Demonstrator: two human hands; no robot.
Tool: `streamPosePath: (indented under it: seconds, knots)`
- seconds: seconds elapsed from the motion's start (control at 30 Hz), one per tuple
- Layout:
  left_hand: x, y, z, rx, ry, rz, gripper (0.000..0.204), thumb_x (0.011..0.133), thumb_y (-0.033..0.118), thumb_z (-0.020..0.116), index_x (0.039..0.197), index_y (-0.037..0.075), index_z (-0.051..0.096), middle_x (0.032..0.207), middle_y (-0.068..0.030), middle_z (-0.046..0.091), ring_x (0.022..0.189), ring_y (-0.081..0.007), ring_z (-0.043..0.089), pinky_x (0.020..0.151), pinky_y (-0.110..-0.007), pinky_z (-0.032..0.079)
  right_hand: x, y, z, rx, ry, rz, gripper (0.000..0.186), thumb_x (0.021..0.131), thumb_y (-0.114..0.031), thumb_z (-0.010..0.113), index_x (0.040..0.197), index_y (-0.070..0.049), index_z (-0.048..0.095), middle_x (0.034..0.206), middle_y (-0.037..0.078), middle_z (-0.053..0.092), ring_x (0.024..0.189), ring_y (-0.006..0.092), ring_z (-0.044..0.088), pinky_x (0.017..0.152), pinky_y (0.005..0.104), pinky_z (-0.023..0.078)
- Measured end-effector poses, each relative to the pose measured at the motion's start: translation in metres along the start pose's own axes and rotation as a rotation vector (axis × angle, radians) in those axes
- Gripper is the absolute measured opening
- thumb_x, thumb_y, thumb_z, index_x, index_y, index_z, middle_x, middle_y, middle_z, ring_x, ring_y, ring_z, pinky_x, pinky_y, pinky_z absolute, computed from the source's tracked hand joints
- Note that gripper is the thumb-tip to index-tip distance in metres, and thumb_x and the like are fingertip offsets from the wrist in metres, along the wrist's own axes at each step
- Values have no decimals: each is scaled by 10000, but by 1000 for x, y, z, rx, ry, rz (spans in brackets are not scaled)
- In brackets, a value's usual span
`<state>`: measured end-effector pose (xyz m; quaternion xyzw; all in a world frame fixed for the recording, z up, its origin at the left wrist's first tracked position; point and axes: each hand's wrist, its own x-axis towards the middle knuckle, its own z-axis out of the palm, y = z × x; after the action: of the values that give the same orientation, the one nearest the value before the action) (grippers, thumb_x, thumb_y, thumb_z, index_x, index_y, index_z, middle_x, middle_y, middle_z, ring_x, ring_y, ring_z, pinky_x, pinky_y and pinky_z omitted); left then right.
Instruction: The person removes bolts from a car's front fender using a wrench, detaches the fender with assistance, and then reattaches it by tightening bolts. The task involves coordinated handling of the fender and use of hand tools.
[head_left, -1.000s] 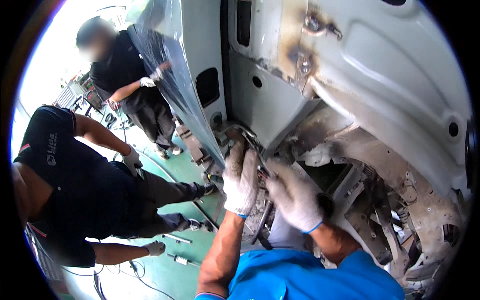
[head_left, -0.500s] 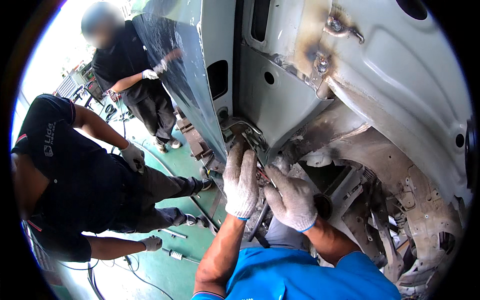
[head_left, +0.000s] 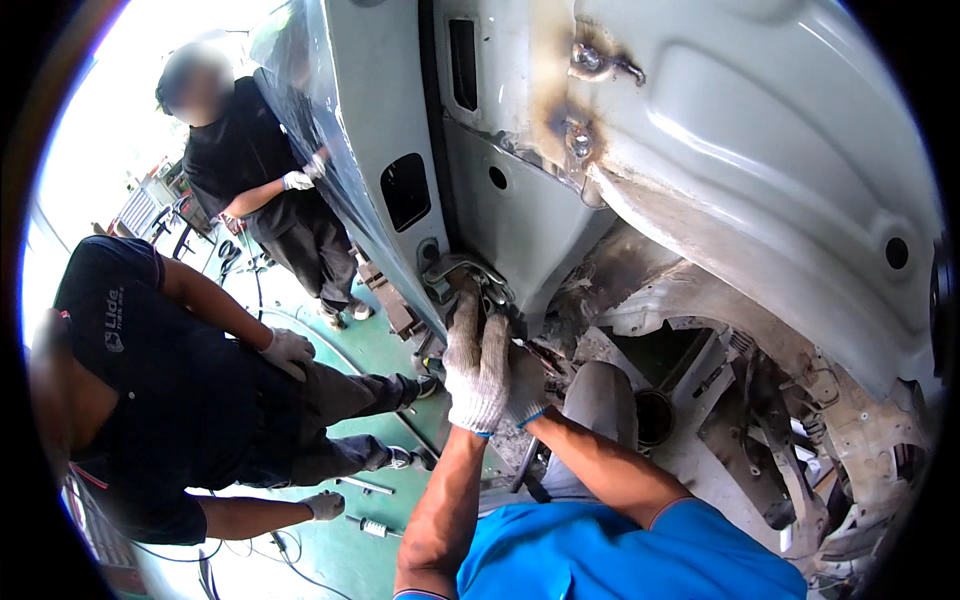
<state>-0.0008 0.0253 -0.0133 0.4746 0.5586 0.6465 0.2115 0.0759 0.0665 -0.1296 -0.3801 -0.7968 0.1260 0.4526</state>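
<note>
My left hand, in a grimy white knit glove, reaches into the lower corner of a grey vehicle body panel. Its fingers are bent against a metal clamp-like tool or bracket; what exactly they hold is unclear. My right hand, gloved too, is tucked behind the left one, its fingers hidden. Just left of the bracket stands a narrow panel edge with an oval cutout. Above, the inner panel has two scorched metal fittings.
Two co-workers in dark shirts stand at my left on a green floor with hoses, cables and rods. My grey-trousered knee is below my hands. Rough, stripped metalwork with openings lies at my right.
My right hand has moved left, behind my left hand. My knee has come up into view beside it. The panels appear shifted slightly left as my view moves.
</note>
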Motion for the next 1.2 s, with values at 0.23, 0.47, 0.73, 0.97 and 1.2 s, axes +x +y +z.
streamPosePath:
  seconds: [0.23, 0.47, 0.73, 0.97, 1.2]
  knots:
    - [-2, -4, -10, -22, -47, -28, 559, 1034, 148, 587, 1515, -73, 408, 1516, -239, 501, 1420, -281, 467, 1191, -367, 328, 0, -22, -13, -20, -191, 160, 469, 918, -364, 660, 1298, -92, 626, 1072, 155, 734, 892, 337, 734, 690, 430, 583]
    - [2, 4, -14, 149, -121, 45, 557, 1016, 170, 605, 1480, -91, 439, 1437, -267, 558, 1333, -333, 546, 1143, -385, 385, -8, -4, 16, 184, -113, 240, 375, 897, -322, 695, 1175, -71, 676, 989, 145, 747, 891, 327, 731, 735, 414, 575]
    - [10, 5, -26, 94, -217, 79, 566, 1025, 210, 593, 1475, -100, 447, 1470, -312, 518, 1414, -361, 479, 1192, -394, 330, 6, -20, -40, 338, -165, 219, 327, 903, -152, 657, 1207, -32, 660, 1059, 255, 713, 1032, 422, 685, 850, 467, 552]
    - [17, 15, -45, 114, -428, -18, 656, 1021, 300, 607, 1494, -108, 406, 1450, -352, 509, 1394, -418, 493, 1162, -422, 375, 27, -74, -114, 198, -290, 596, 238, 962, -253, 604, 1015, -29, 664, 865, 214, 688, 799, 377, 686, 712, 455, 524]
    - [27, 29, -51, 32, -540, -10, 683, 1018, 285, 635, 1523, -89, 366, 1325, -295, 619, 1192, -329, 631, 1048, -389, 476, 54, -123, -155, -15, -246, 492, 307, 995, -324, 594, 1105, -52, 685, 940, 217, 706, 904, 391, 703, 770, 491, 542]
